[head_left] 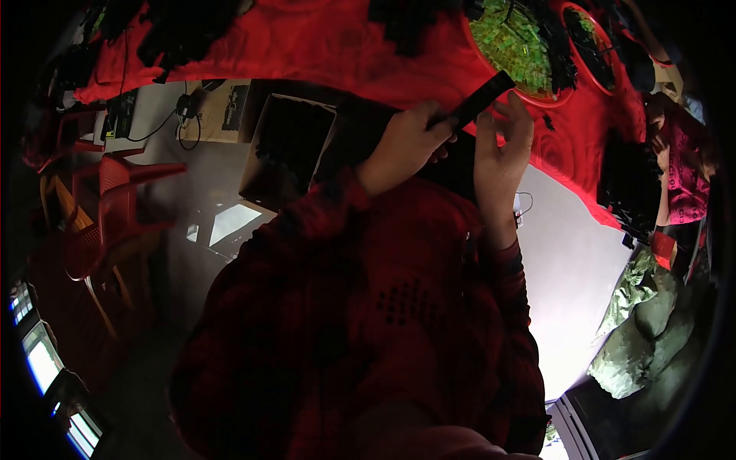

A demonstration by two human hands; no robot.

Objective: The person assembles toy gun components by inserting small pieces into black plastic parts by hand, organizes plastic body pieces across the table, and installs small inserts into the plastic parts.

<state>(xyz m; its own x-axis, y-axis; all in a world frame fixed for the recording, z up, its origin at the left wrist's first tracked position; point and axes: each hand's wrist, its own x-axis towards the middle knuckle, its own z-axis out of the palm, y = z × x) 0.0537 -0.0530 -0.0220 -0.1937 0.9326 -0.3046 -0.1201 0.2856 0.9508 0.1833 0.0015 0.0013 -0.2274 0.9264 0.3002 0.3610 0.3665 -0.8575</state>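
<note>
Black, perhaps plastic bar (471, 101) in left hand (402, 146)

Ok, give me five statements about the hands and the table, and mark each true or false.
1. The left hand grips a long black bar. True.
2. The right hand rests in the lap. False: it is raised at the bar's far end.
3. The tablecloth is blue. False: it is red.
4. A red bowl of green pieces sits on the table just beyond the hands. True.
5. The chair at the left is green. False: it is red.
</note>
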